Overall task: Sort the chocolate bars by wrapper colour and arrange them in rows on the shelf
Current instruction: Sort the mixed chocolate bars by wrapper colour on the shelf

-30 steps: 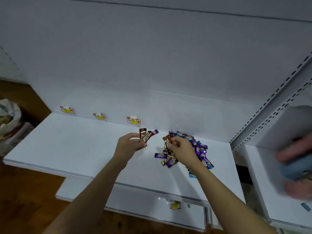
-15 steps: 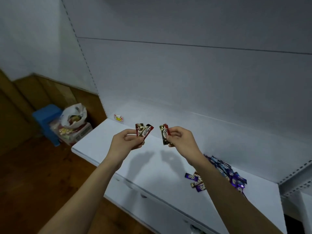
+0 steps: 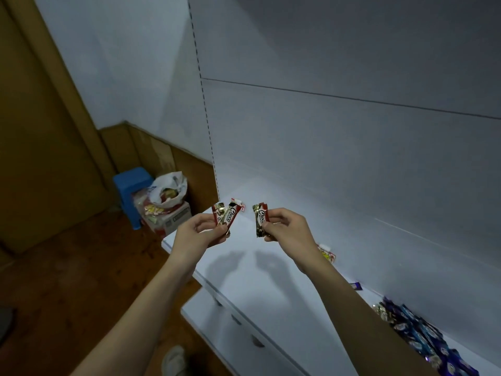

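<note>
Above the left end of the shelf (image 3: 271,280), the left hand (image 3: 198,237) pinches two red bars (image 3: 226,217); the right hand (image 3: 287,232) pinches one red bar (image 3: 260,219). No row appears laid; the mixed pile (image 3: 417,335) awaits sorting at right.

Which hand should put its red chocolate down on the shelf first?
Probably the right hand. It pinches just one red bar, so it can simply set it on the white shelf below. The left hand grips at least two red bars bunched together, harder to place neatly.
</note>
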### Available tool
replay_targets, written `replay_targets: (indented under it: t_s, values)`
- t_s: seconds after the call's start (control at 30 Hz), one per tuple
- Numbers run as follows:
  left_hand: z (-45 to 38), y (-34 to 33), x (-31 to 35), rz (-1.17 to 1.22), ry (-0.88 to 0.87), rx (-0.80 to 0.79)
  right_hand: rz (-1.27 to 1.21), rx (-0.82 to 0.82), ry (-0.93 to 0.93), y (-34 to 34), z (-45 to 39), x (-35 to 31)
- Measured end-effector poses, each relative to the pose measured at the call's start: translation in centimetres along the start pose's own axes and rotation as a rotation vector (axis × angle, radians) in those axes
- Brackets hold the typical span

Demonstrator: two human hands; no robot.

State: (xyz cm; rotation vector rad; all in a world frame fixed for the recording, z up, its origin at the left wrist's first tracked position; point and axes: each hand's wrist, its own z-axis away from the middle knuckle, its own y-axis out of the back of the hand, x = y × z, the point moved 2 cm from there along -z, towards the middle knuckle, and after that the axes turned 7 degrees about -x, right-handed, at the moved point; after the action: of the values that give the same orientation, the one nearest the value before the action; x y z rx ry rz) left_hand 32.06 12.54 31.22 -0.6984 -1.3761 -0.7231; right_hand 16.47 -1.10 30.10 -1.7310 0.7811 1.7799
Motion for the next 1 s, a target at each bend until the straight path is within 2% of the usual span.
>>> replay_targets:
  t_s: [0.23,0.43,0.6,0.8,1.0]
  values:
    - [-8.9,8.4,-0.5,0.037,-0.016,-0.08,0.026,0.084,-0.044,-8.1,-8.1,1.3]
    - [-18.9,21.6,-2.4,0.038,0.043,-0.199,0.06,0.258,-0.099,-20.0,-16.4,2.8]
    - [-23.6,30.6,-2.1,0.051,0.106,-0.251,0.067,0.375,-0.164,-27.5,-20.4,1.6]
    - [-28.6,34.3,-1.8,0.055,0.126,-0.336,0.125,0.412,-0.169,-31.8,-24.5,1.2]
    - [-33.3,33.2,-3.6,-0.035,0.174,-0.412,0.035,0.47,-0.233,-32.2,-27.9,4.8]
